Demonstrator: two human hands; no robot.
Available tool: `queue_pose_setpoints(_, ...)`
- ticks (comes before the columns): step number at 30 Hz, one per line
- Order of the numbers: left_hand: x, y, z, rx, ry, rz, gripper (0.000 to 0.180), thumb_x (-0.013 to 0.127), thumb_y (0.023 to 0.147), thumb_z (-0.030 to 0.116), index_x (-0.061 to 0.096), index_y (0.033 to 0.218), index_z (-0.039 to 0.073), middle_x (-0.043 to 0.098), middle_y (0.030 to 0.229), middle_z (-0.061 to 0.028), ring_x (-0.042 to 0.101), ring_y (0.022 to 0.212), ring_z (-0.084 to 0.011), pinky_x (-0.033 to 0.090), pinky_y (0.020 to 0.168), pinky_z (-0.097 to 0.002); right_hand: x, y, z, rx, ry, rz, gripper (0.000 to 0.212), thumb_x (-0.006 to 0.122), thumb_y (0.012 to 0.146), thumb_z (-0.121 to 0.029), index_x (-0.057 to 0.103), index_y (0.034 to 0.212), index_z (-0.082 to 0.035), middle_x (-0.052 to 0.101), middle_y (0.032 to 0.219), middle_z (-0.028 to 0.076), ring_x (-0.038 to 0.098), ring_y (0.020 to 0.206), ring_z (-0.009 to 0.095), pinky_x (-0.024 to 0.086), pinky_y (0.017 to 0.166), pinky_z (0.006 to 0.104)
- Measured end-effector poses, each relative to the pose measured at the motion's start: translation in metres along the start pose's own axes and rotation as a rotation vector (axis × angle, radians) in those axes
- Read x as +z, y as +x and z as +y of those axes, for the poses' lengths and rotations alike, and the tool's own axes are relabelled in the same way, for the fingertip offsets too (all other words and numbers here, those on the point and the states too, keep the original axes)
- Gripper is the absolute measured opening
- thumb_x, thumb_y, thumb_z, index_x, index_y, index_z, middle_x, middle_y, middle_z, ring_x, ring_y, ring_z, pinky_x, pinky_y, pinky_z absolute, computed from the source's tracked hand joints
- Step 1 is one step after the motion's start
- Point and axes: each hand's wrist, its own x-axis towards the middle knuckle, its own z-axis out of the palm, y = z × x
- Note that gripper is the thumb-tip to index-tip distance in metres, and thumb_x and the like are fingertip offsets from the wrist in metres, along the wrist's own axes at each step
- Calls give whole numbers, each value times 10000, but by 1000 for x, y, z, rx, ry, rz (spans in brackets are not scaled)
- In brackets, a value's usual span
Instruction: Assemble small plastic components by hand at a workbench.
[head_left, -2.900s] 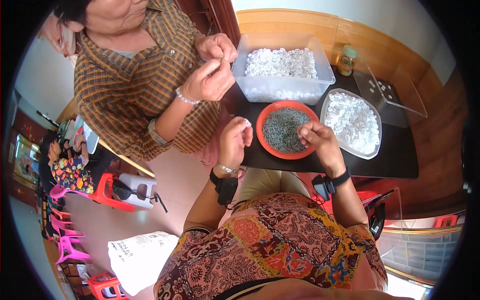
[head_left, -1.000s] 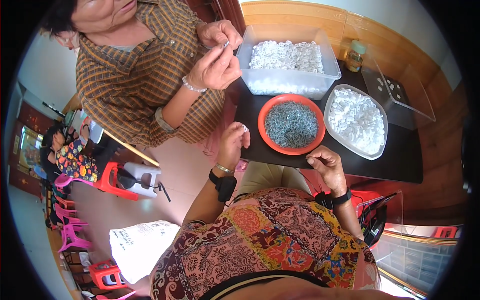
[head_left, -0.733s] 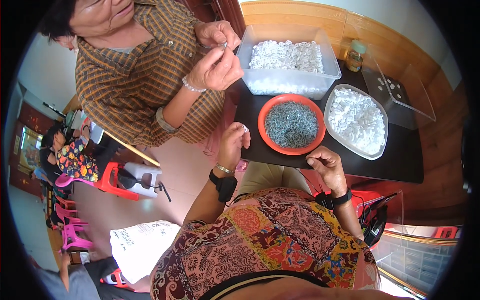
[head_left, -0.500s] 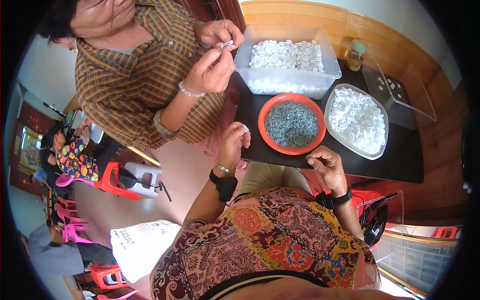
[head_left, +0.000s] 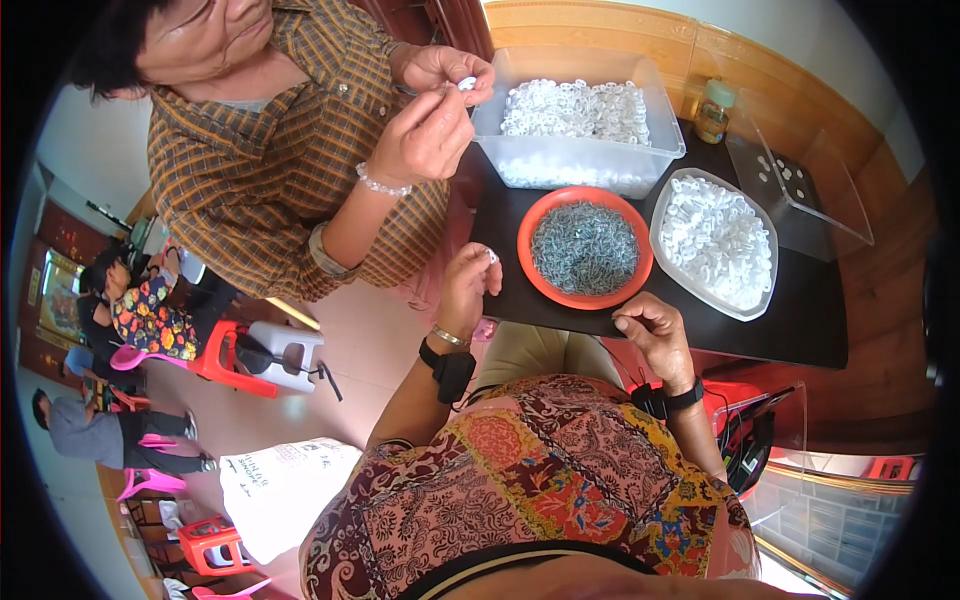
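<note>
Looking down, I count two hands of my own and two of a co-worker across the table's left corner. My left hand (head_left: 468,290) is raised just off the table's (head_left: 800,320) left edge, thumb and forefinger pinching one small white ring (head_left: 491,256); it is too small for me to tell which way it faces or where any long axis lies. My right hand (head_left: 650,335) rests at the near edge, fingers curled inward with the tips pressed together; whether they hold anything I cannot tell.

Three containers of parts stand on the dark table. One red bowl (head_left: 540,285) of grey metal bits sits near the near edge, just ahead of my right hand. One white oval tray (head_left: 663,245) of white rings lies just right of it. One clear tub (head_left: 560,165) of white rings stands at the far-left corner. One clear lid (head_left: 800,210) leans at the far-right side, and one small jar (head_left: 712,110) stands beyond the tub.

The co-worker's hands (head_left: 430,125) pinch another white piece (head_left: 466,83) between them, above the tub's left end.
</note>
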Motion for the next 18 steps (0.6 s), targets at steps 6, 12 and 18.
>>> queue_pose_setpoints(6,2,-1,1,21,30,15,139,514,916,178,537,878,46,556,722,-52,511,596,-128,395,546,-243,0,0,-1,6,3,-4,17,656,839,7,639,837,6,613,828,22,553,784,105,442,739,247)
queue_pose_setpoints(12,2,0,2,8,26,12,145,516,915,180,536,879,42,557,726,-56,511,603,-134,397,552,-247,0,1,0,5,-14,-6,19,657,839,7,639,834,6,614,829,25,557,788,109,445,744,252)
queue_pose_setpoints(18,1,0,1,6,22,9,147,519,915,182,536,882,40,554,727,-54,512,606,-135,399,556,-249,0,1,-1,6,-14,-9,21,660,837,5,640,834,5,616,830,28,560,791,114,447,747,257)
